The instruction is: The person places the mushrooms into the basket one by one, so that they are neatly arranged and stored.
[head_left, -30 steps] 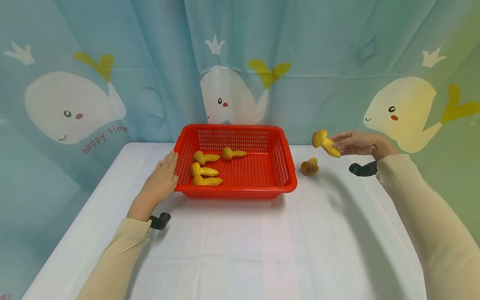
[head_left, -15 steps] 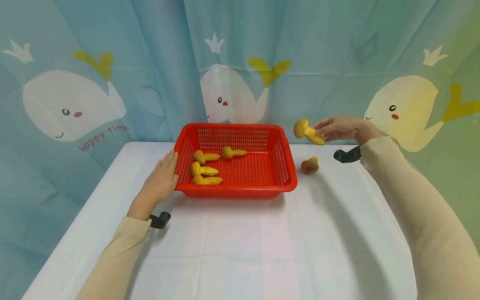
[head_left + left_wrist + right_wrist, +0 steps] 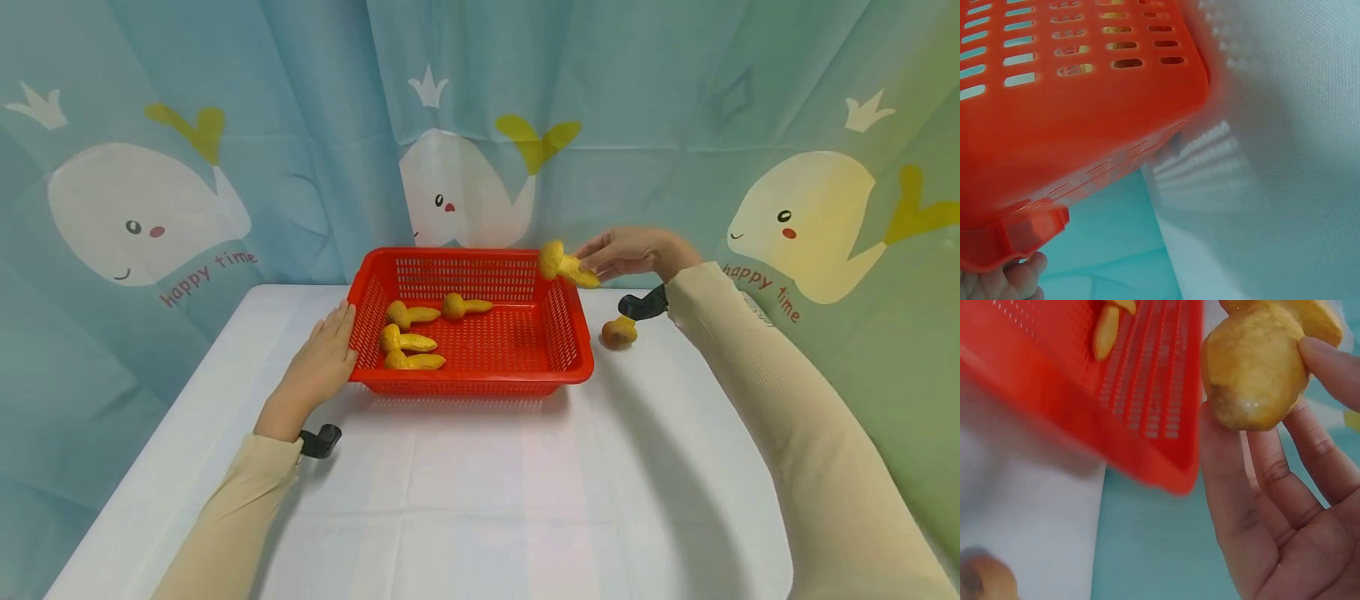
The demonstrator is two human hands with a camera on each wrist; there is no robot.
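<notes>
In the head view my right hand (image 3: 628, 252) pinches a yellow mushroom (image 3: 566, 265) above the back right corner of a red perforated basket (image 3: 472, 377). The right wrist view shows thumb and fingers on the stem of this mushroom (image 3: 1254, 369). My left hand (image 3: 318, 362) rests against the basket's left rim, its fingers lying straight. From the left wrist, fingertips (image 3: 1013, 281) show beside the rim, the rest of that hand being out of frame. Several yellow mushrooms (image 3: 412, 342) lie inside the basket, toward its left half.
One more mushroom (image 3: 618, 333) is on the white-covered table (image 3: 480, 492), just right of the basket. A blue curtain (image 3: 637, 83) with whale prints hangs close behind the table. Black wrist cameras (image 3: 321, 442) sit on both wrists.
My right hand has carried its mushroom leftward, from over the table to above the basket's back right corner. The left hand and the basket have stayed in place.
</notes>
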